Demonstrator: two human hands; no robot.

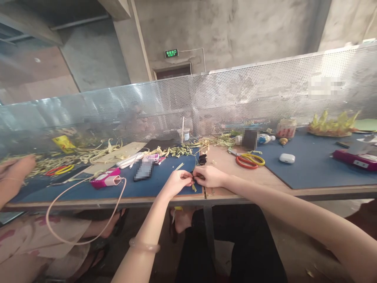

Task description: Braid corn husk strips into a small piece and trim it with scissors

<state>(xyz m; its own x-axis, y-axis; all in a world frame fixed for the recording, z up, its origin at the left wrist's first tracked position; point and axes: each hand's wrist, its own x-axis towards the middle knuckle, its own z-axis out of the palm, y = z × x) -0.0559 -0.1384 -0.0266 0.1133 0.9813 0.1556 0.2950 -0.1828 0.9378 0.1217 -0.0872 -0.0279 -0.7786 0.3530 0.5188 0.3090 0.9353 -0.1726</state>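
Note:
My left hand (179,183) and my right hand (209,176) meet near the front edge of the table. The fingers of both are pinched together around a thin yellow-green strip (193,188), its end hanging below the fingertips. A small dark piece lies between the fingertips, too covered to make out. Just beyond my right hand is a bunched black thing (202,159). Short pale strips (179,166) lie behind my left hand. A heap of knotted yellow-green strips (180,151) spreads farther back.
Scissors (249,161) with red and yellow handles and a white earphone case (287,158) lie to the right. A magenta device (105,178) trails a looped cable at left, near a co-worker's hand (20,168). A perforated metal panel (235,94) stands behind.

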